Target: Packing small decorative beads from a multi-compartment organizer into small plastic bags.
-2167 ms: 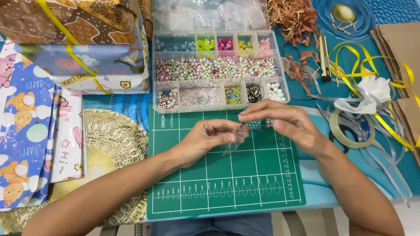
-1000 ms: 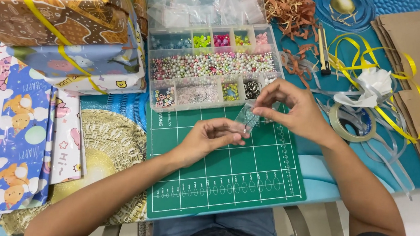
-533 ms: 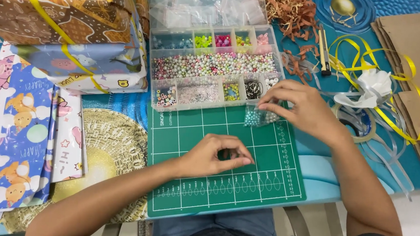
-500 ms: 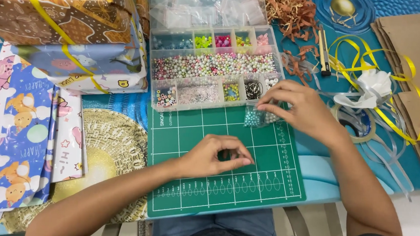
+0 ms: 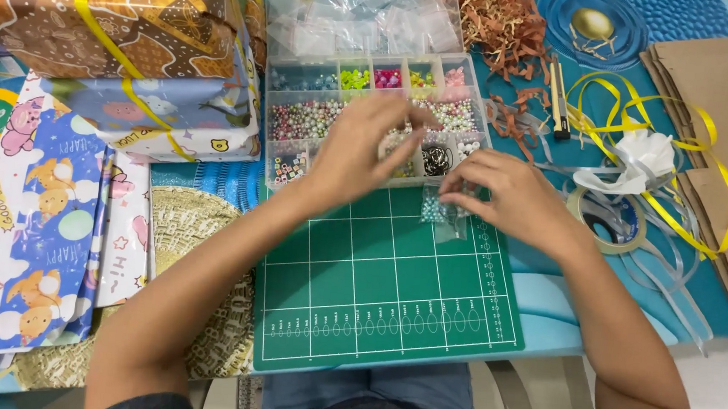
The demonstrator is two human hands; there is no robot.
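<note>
While the right hand (image 5: 514, 198) pinches a small clear bag of beads (image 5: 443, 212) by its upper edge against the green cutting mat (image 5: 384, 283), the left hand (image 5: 359, 149) hovers over the compartmented bead box (image 5: 370, 119), fingers loosely curled and spread, nothing visibly gripped (can't tell if a bead sits between the fingertips). Bag lies just left of the right fingertips, below and right of the left hand, close to the box's near edge. Its long axis looks to run roughly away from the person, mouth end toward the box, though that end is partly hidden. To do this well, I'd say: keep the bag pinned flat and mouth up so beads don't spill, and pick from one compartment with fingertips only.
</note>
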